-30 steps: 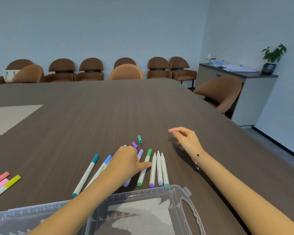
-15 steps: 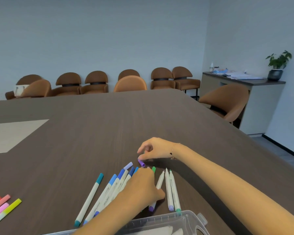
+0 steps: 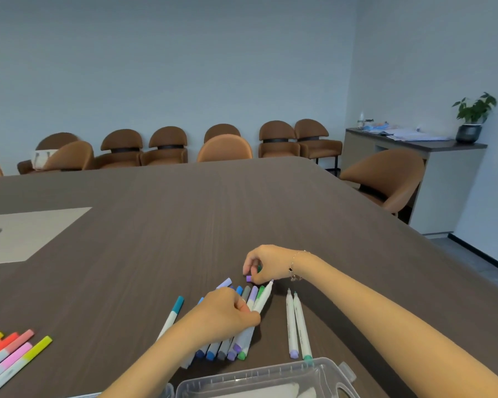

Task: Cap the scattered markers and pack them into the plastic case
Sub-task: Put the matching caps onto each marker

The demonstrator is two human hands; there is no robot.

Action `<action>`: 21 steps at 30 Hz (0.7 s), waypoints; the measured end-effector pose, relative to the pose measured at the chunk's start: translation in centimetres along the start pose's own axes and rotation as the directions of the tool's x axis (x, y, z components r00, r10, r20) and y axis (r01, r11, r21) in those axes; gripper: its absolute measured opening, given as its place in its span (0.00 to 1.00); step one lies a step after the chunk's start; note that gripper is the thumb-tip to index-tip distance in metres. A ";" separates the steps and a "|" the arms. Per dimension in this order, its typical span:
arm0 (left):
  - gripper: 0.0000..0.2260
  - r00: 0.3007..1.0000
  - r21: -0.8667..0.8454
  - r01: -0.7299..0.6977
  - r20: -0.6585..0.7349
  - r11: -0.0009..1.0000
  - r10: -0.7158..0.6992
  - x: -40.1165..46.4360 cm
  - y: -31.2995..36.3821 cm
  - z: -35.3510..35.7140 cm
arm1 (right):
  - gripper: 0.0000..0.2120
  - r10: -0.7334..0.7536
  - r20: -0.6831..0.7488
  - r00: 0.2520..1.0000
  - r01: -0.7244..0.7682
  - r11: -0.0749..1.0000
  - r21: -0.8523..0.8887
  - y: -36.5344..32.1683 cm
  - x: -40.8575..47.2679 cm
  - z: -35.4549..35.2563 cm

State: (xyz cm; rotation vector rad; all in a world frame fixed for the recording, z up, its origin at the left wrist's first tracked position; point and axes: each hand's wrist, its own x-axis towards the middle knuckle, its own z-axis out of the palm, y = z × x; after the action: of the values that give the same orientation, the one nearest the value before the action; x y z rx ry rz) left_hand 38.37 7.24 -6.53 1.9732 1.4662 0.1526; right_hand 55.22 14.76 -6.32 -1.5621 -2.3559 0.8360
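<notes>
- Head view, the hands: our left hand (image 3: 227,311) curls its grip round an uncapped white marker (image 3: 262,299), lifting its bare tip up toward the right hand — we judge this is to bring the tip to its cap.
- Our right hand (image 3: 263,262) pinches a purple cap (image 3: 248,278) between thumb and fingertips, just beside that tip and not yet on it. A bit of green shows under the fingers; we cannot tell whether the hand also holds it.
- Head view, the gathered markers: a bundle of capped markers (image 3: 230,340) lies under and beside the left hand, side by side, with blue, grey, purple and green ends pointing at the case — likely collected for one scoop into it.
- Two uncapped markers (image 3: 296,326) lie parallel just right of the bundle, tips away from us, one with a lilac end and one with a teal end; they still need caps.
- A teal-capped marker (image 3: 171,315) lies apart on the left; a cluster of yellow, orange and pink markers (image 3: 9,354) sits well apart at the left edge of the surface (image 3: 184,225).
- The plastic case (image 3: 265,380) is clear, open, and at the near edge of the surface, close below the bundle; we see no markers inside it.
- The markers look slim and white-bodied with coloured ends — light, and prone to roll.
</notes>
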 end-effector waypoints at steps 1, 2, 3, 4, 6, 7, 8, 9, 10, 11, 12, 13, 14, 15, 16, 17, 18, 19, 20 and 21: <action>0.07 1.000 -0.011 -0.001 0.006 1.000 0.001 -0.3 -0.1 -0.2 | 0.10 0.020 -0.008 1.000 -0.020 0.998 0.059 0.2 -0.3 -0.4; 0.07 1.000 -0.017 0.003 0.010 1.000 -0.002 -0.6 -0.2 -0.4 | 0.10 0.043 -0.048 0.998 -0.036 0.989 0.142 0.5 -0.8 -0.9; 0.07 1.000 -0.022 0.002 0.006 1.000 -0.002 -0.9 -0.2 -0.7 | 0.09 0.073 -0.107 0.992 -0.046 0.970 0.237 0.9 -1.4 -1.5; 0.07 1.000 -0.026 0.000 0.002 1.000 0.000 -1.1 -0.2 -1.0 | 0.09 0.111 -0.171 0.979 -0.048 0.942 0.333 1.3 -2.2 -2.1; 0.08 1.000 -0.035 -0.004 -0.001 0.999 0.004 -1.4 -0.2 -1.4 | 0.10 0.192 -0.278 0.941 -0.021 0.856 0.516 2.2 -4.1 -2.6; 0.09 1.000 -0.038 -0.006 0.007 0.999 0.007 -1.5 -0.1 -1.5 | 0.10 0.229 -0.306 0.924 0.009 0.788 0.615 2.7 -5.0 -2.5; 0.09 1.000 -0.046 -0.007 0.020 0.999 0.008 -1.5 0.0 -1.5 | 0.10 0.267 -0.314 0.911 0.040 0.700 0.713 3.2 -5.9 -2.1; 0.10 0.999 -0.064 -0.002 0.035 0.998 0.005 -1.5 0.2 -1.4 | 0.11 0.302 -0.307 0.903 0.072 0.597 0.799 3.5 -6.7 -1.5; 0.09 0.999 -0.087 0.002 0.048 0.996 0.002 -1.5 0.4 -1.2 | 0.12 0.329 -0.296 0.896 0.106 0.489 0.866 3.8 -7.4 -0.7; 0.09 0.999 -0.113 0.004 0.055 0.994 0.002 -1.4 0.7 -0.9 | 0.12 0.351 -0.289 0.891 0.145 0.383 0.912 3.9 -8.0 0.3; 0.08 0.998 -0.139 0.000 0.058 0.990 0.008 -1.4 1.1 -0.6 | 0.12 0.366 -0.287 0.885 0.186 0.287 0.940 4.0 -8.5 1.1; 0.08 0.998 -0.163 -0.009 0.052 0.987 0.018 -1.3 1.4 -0.3 | 0.11 0.375 -0.288 0.881 0.221 0.212 0.952 3.9 -8.8 1.8; 0.07 0.999 -0.178 -0.021 0.037 0.984 0.029 -1.2 1.7 -0.1 | 0.11 0.377 -0.293 0.879 0.250 0.160 0.955 3.6 -9.0 2.3; 0.06 0.999 -0.187 -0.033 0.016 0.982 0.036 -1.2 2.0 0.2 | 0.11 0.378 -0.302 0.875 0.271 0.133 0.953 3.3 -9.1 2.6; 0.06 0.999 -0.191 -0.042 -0.004 0.981 0.042 -1.1 2.3 0.4 | 0.11 0.378 -0.314 0.871 0.289 0.123 0.949 3.0 -9.0 2.6; 0.06 0.999 -0.201 -0.046 -0.021 0.979 0.042 -1.0 2.4 0.5 | 0.11 0.376 -0.325 0.868 0.300 0.125 0.946 2.8 -8.9 2.5; 0.06 0.999 -0.213 -0.049 -0.034 0.976 0.043 -1.0 2.5 0.7 | 0.11 0.372 -0.329 0.868 0.298 0.140 0.944 2.5 -8.8 2.4; 0.06 0.998 -0.224 -0.048 -0.042 0.973 0.039 -0.9 2.5 0.7 | 0.11 0.367 -0.328 0.870 0.286 0.164 0.944 2.4 -8.7 2.3; 0.06 0.998 -0.230 -0.050 -0.049 0.972 0.039 -0.8 2.5 0.8 | 0.11 0.364 -0.324 0.873 0.270 0.193 0.943 2.3 -8.7 2.4; 0.06 0.998 -0.231 -0.051 -0.057 0.972 0.039 -0.8 2.6 0.8 | 0.11 0.360 -0.323 0.875 0.255 0.222 0.941 2.3 -8.6 2.4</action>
State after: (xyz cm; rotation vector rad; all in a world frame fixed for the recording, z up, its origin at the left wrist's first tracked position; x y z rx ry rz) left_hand 40.51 5.82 -5.45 1.8249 1.3686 0.3806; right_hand 59.58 6.83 -8.33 -0.9993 -0.8660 1.3465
